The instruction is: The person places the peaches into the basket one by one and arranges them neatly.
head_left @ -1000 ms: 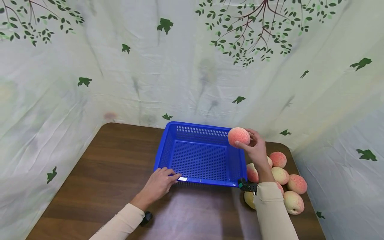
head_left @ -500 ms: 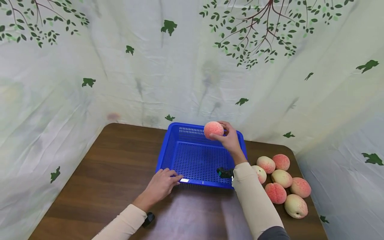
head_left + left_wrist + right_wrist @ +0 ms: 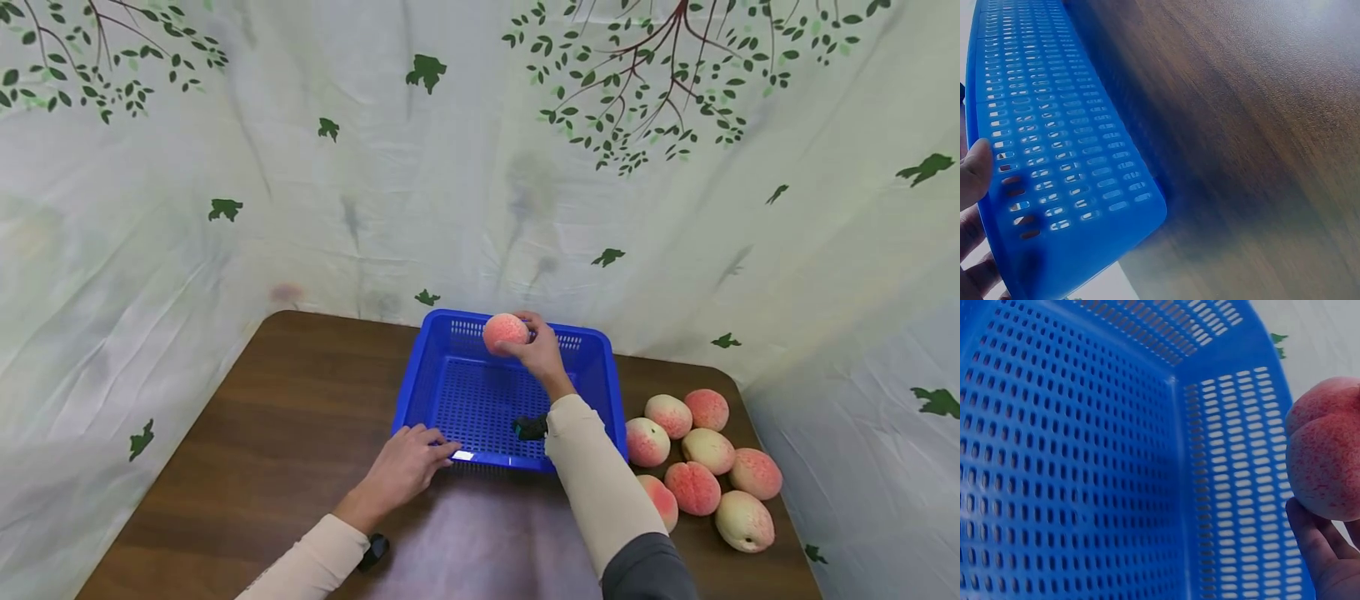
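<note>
A blue plastic basket point(image 3: 480, 400) with slotted walls sits on the table, and its inside holds nothing that I can see. My right hand point(image 3: 542, 350) holds a pink peach point(image 3: 505, 334) between thumb and fingers, above the basket near its back wall. In the right wrist view the peach point(image 3: 1325, 450) shows its crease, with fingers point(image 3: 1316, 544) below it. My left hand point(image 3: 411, 460) grips the basket's front rim near the left corner. The left wrist view shows its thumb point(image 3: 975, 172) outside the rim and the other fingers behind the wall.
Several peaches, pink and pale yellow, lie loose on the table right of the basket, among them a pale peach point(image 3: 745, 521) nearest the front. The brown table point(image 3: 300, 400) meets a hanging printed cloth point(image 3: 480, 167) at the back and sides.
My right hand has carried the peach leftward, from the basket's right edge to above its back middle. The left hand keeps its hold on the rim. More of the loose peaches show.
</note>
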